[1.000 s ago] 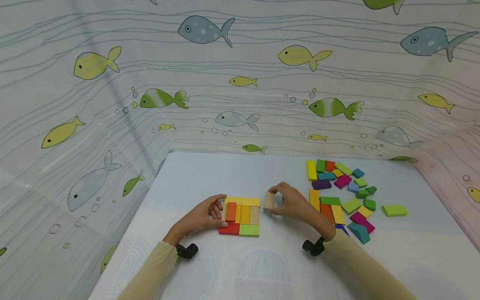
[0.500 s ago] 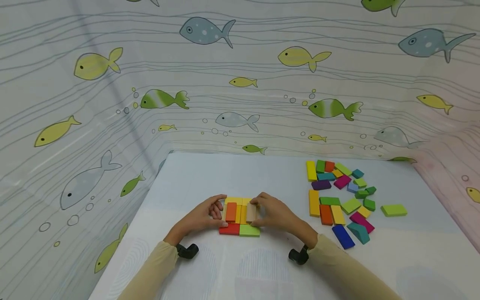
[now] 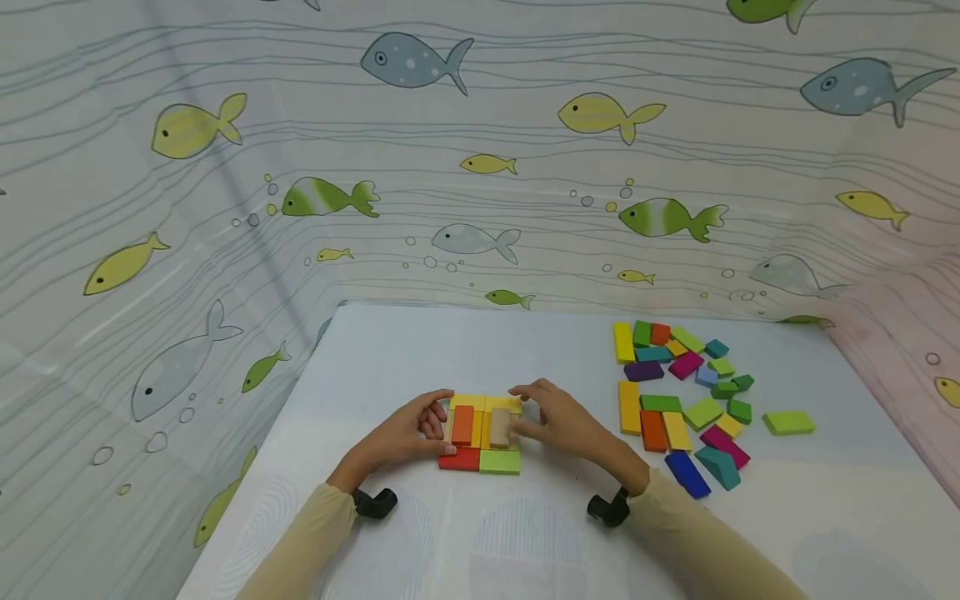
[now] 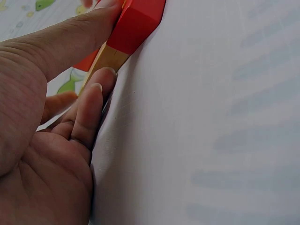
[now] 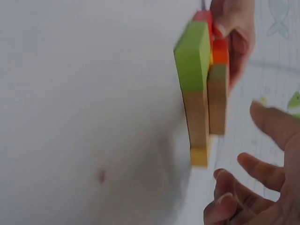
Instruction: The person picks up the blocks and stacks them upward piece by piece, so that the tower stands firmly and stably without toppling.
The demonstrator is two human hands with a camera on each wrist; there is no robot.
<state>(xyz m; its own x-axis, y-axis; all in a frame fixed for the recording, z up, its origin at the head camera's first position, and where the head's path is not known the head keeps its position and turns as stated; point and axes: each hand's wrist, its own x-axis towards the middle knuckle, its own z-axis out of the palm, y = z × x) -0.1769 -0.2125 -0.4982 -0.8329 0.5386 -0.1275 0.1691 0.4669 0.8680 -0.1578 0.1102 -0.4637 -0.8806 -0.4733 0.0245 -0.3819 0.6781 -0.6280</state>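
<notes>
Block build, you're partway: base layer looks done, second layer just begun. The block build point(image 3: 482, 427) sits flat on the white surface point(image 3: 540, 350) in front of you, between your hands. Near edge: red block point(image 3: 459, 459) and light green block point(image 3: 500, 462), end to end. Far edge: two yellow blocks, also end to end. Yellow and plain wood pieces fill the middle.

On top you've got two: orange block point(image 3: 462, 425) toward the left, natural wood block point(image 3: 500, 427) toward the right, a yellow strip showing between them, so those two don't touch.

Your left hand point(image 3: 393, 432) brackets the build's left side, thumb at the red block, index finger at the far yellow corner, remaining fingers curled in; looks like it's steadying the lot. Your right hand point(image 3: 566, 425) is just beside the wood block, thumb and fingers spread well apart, nothing in it; the right wrist view shows the gap. Reads as a finished placement, wood block lying there unsupported by fingers.

Left over: the loose blocks point(image 3: 702, 412), off to your right, mixed colours, unused, plus a lime plank point(image 3: 788, 422) out on its own. How many more you need, can't tell from here; judging by that pile, plenty available.
</notes>
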